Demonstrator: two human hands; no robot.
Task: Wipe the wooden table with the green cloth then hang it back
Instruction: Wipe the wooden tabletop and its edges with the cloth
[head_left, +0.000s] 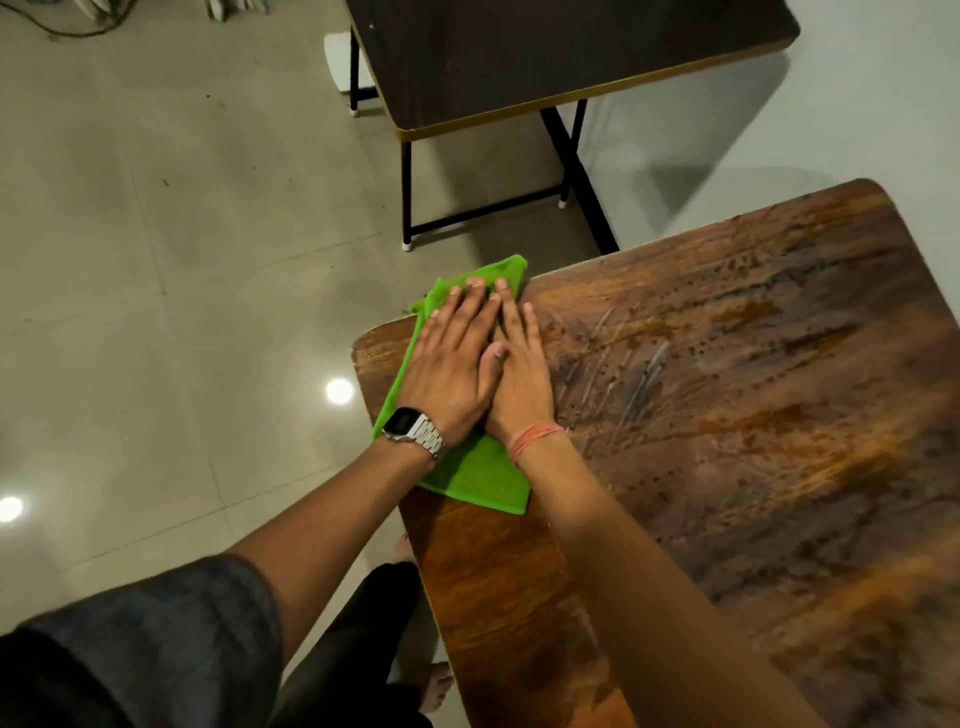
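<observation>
Worn wooden table (727, 415) over grey tiled floor (156, 260), dark metal-legged table (545, 57) at 12 o'clock.

Green cloth (483, 478) flat at the wooden top's 10 o'clock corner, overhanging the edge; left hand (452, 374) with steel wristwatch (415, 428) and right hand (519, 374) with orange thread band (535, 436) pressed flat on it, fingers extended, thumb of left across right.

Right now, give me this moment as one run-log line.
stage: wiping | hands: left and right flat on cloth | cloth: at table corner, overhanging edge | hanging: not yet
</observation>
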